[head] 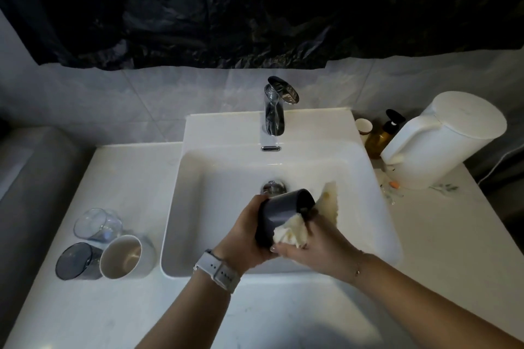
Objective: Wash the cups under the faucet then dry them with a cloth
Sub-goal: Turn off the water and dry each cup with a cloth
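Note:
A dark grey cup (pixel 279 211) is held tilted over the white sink (pixel 195 207), its mouth pointing up and to the right. My left hand (pixel 246 235) grips the cup around its body. My right hand (pixel 317 244) holds a cream cloth (pixel 292 232) bunched against the cup's side, and a loose part of the cloth hangs out past the cup's rim. The chrome faucet (pixel 275 110) stands behind the basin, with no water visible. Three more cups lie on the counter at the left: a clear glass (pixel 97 224), a smoky grey cup (pixel 75 262) and a white cup (pixel 122 256).
At the back right stand a white lidded bin (pixel 442 142), an amber pump bottle (pixel 381 133) and a small white cup (pixel 363 126). Small bits of litter lie on the counter beside the bin. Black plastic sheeting covers the wall above the tiles.

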Tool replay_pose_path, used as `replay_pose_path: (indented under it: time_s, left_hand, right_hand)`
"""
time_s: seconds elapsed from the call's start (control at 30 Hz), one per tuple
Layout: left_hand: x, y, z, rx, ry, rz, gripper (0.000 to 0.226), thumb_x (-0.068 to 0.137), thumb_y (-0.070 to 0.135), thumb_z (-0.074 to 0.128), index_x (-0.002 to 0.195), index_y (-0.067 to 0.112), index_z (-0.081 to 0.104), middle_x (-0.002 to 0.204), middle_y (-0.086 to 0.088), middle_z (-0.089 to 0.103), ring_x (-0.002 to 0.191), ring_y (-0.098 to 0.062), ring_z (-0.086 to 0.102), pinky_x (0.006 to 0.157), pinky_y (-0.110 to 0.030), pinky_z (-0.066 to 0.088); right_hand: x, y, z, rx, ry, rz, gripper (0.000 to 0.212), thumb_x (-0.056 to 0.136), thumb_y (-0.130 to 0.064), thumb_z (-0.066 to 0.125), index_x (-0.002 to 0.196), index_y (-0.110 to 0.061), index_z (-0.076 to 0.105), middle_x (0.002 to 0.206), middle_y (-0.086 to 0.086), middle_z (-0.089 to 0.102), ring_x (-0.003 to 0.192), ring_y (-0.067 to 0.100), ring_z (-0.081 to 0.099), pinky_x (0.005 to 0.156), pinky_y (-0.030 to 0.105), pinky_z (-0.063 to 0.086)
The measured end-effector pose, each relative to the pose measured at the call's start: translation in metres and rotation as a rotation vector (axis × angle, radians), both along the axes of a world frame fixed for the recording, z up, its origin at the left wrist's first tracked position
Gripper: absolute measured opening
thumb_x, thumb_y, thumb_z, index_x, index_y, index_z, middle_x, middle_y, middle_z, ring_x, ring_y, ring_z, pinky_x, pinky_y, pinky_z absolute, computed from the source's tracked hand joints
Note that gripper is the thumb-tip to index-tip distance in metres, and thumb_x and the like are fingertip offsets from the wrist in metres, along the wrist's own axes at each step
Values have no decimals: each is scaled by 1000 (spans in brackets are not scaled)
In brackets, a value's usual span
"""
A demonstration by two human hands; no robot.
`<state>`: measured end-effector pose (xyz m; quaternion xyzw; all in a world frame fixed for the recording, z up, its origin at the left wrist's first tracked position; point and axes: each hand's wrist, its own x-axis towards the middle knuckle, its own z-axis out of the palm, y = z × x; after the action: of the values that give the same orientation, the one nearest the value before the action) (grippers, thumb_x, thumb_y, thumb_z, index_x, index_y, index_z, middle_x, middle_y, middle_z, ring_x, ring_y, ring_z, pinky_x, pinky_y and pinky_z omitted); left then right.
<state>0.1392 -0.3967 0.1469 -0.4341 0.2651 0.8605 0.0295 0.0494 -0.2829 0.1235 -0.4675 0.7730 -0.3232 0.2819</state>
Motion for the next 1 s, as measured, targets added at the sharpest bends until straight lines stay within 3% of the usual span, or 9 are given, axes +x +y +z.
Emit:
replay_pose_path:
  time_s: [0.13,0.2,0.37,0.43,0.5,0.57,0.67,0.83,1.0]
  left_hand:
    - [-1,17,-23,-219,-6,159,41,97,46,45,99,14,69,88,-10,74,74,-26,71,59,-30,53]
    - [3,29,-35,-575,-7,251,32,99,43,46,105,17,64,95,-8,72,83,-25,72,60,-36,57]
    - [29,15,-61,-1347,24,58,26,87,55,46,103,36,51,98,4,62,95,-13,61,81,-36,50]
    - [30,4,-61,-1282,93,77,30,88,53,46,106,30,54,98,2,63,95,-16,61,82,-39,51]
    - [20,0,-43,-889,148,192,41,92,50,46,108,16,63,102,-7,69,93,-21,65,80,-44,53]
    - [14,-6,-28,-434,122,181,49,96,45,43,112,9,71,107,-17,72,92,-27,68,74,-36,52]
    - [16,-12,-22,-142,107,136,48,90,44,47,102,7,74,93,-17,73,81,-29,69,72,-33,49]
    - [11,11,-25,-360,32,265,44,98,47,42,102,18,74,99,-11,76,90,-27,73,76,-42,56]
    - [28,13,-36,-1101,94,259,39,84,57,50,102,24,56,91,-3,65,93,-27,63,84,-54,52]
  right_hand:
    - [8,-4,4,-133,-518,-304,16,75,-27,80,74,-18,67,72,1,70,67,13,67,68,27,53]
    - [8,-14,5,-138,-746,-490,43,85,-30,70,49,-10,58,45,8,57,43,23,55,56,22,48]
    - [-3,-34,16,110,-1242,-506,35,71,-42,80,85,-11,71,84,23,62,79,31,66,71,37,56]
    - [4,-36,11,-28,-1111,-475,32,78,-39,76,74,-9,69,67,14,64,64,21,66,58,26,51]
    - [23,-33,14,-287,-663,-436,33,83,-35,73,55,-22,62,47,-7,59,48,6,59,54,22,46]
    - [36,-28,-2,-430,-231,-342,27,79,-50,71,66,-27,67,61,-11,67,64,2,67,64,25,53]
    - [28,-20,-16,-346,48,-117,44,83,-66,54,89,-24,66,78,-10,71,80,0,66,75,23,54]
    - [13,-22,12,-212,-521,-144,14,79,-30,77,77,-19,67,66,-10,69,66,1,64,71,22,51]
    - [-5,-46,30,108,-1194,-219,39,79,-37,77,81,-10,50,66,16,42,73,15,55,80,19,41]
